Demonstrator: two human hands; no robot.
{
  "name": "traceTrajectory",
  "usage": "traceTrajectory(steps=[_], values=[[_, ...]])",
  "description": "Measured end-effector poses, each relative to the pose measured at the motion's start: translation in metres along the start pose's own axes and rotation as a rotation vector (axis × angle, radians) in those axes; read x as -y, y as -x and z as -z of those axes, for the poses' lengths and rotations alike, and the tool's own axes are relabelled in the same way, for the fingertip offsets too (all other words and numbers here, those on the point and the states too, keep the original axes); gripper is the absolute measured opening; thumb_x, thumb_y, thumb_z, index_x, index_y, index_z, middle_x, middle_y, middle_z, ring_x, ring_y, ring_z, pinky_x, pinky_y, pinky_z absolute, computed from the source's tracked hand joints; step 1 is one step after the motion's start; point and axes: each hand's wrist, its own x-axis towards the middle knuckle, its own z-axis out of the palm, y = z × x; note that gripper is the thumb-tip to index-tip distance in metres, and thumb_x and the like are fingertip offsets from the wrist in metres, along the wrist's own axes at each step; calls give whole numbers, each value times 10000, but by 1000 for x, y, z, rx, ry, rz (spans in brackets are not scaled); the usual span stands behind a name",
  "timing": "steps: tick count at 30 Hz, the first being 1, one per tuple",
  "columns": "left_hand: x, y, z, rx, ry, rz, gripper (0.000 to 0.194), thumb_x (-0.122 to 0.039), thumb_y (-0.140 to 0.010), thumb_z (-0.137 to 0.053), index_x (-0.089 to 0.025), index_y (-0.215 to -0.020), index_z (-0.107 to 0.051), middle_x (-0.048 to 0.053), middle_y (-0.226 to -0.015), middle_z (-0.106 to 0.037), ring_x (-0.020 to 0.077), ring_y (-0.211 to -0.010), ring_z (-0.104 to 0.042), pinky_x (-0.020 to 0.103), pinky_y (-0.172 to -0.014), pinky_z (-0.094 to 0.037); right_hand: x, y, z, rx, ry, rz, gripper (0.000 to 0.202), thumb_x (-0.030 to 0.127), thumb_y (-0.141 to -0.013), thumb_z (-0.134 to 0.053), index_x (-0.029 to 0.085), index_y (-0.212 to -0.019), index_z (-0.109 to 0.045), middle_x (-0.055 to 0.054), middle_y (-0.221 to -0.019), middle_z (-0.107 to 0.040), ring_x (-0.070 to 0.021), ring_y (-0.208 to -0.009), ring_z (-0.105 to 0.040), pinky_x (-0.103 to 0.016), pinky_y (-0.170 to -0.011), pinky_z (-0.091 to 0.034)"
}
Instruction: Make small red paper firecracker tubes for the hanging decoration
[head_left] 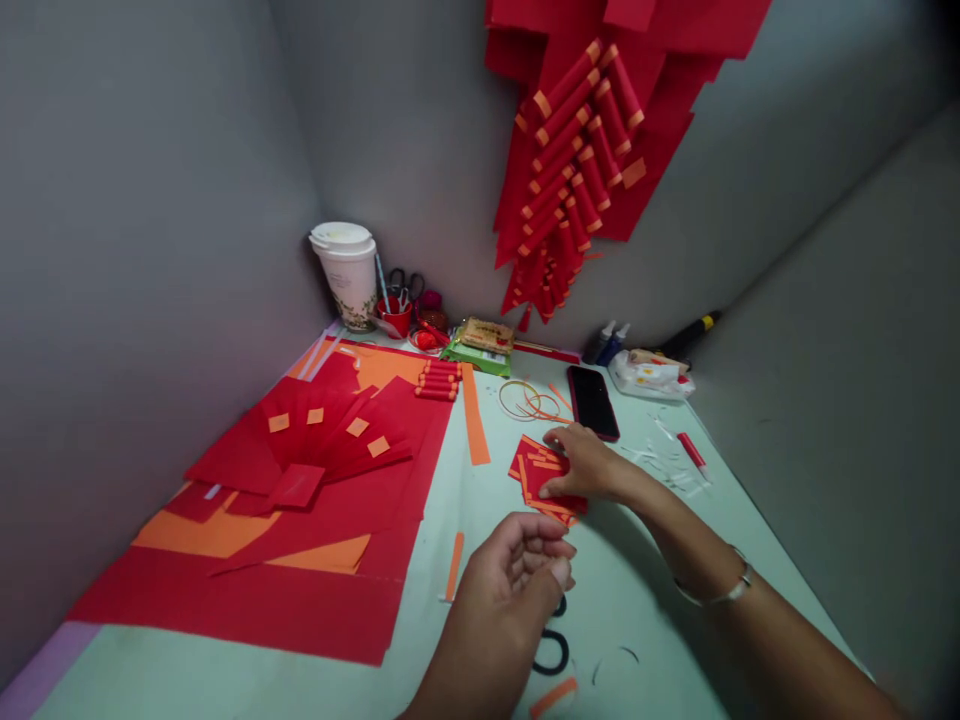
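My right hand (pixel 581 462) rests on a small pile of red paper squares (pixel 534 480) edged with orange strips. Its fingers bend over the far side and the thumb presses nearer the front, gripping the pile. Closer to me, my left hand (pixel 517 585) hovers over the table with its fingers curled in and the thumb close to their tips; I see nothing in it. Partly behind that hand lie black-handled scissors (pixel 553 652). An orange paper strip (pixel 454 566) lies left of it, another orange piece (pixel 553 698) below.
Large red and orange paper sheets (pixel 247 600) cover the left side. Red rolls (pixel 437 380), a phone (pixel 592 402), a lidded cup (pixel 345 275) and a red glue tube (pixel 693 455) stand or lie around. Firecracker-like paper rolls (pixel 577 150) hang on the grey wall.
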Motion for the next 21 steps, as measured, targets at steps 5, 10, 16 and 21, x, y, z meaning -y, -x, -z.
traceTrajectory(steps=[5, 10, 16, 21], values=[[7, -2, 2, 88, -36, -7, 198, -368, -805, -693, -216, -931, -679, 75, -938, -687, 202, -825, -629, 323, -775, -467, 5, -20, 13, 86, 12, 24, 709, 469, -435, -916, 178, -1017, -634, -96, -1038, -635, -283, -980, -567, -333, -818, -436], [7, -3, 1, 54, -51, -14, 215, -412, -787, -724, -222, -884, -697, 58, -882, -696, 190, -782, -626, 310, -758, -458, 11, -22, 15, 80, -1, -9, 644, 452, -456, -916, 182, -945, -595, -80, -995, -642, -244, -892, -581, -282, -694, -414], [5, -5, 2, 68, -54, 7, 341, -509, -719, -778, -208, -859, -706, 52, -819, -706, 173, -715, -609, 290, -700, -455, 24, -1, 27, 55, -57, -17, 623, 358, -620, -844, 207, -1129, -518, -2, -832, -659, -176, -687, -581, -239, -571, -361], [5, -6, 1, 70, -55, 11, 413, -576, -682, -785, -206, -847, -708, 33, -788, -703, 156, -689, -598, 280, -695, -460, 39, 17, 42, -83, -30, 57, 408, 178, -815, -624, 228, -1202, -504, -38, -984, -679, -181, -830, -603, -248, -679, -360]])
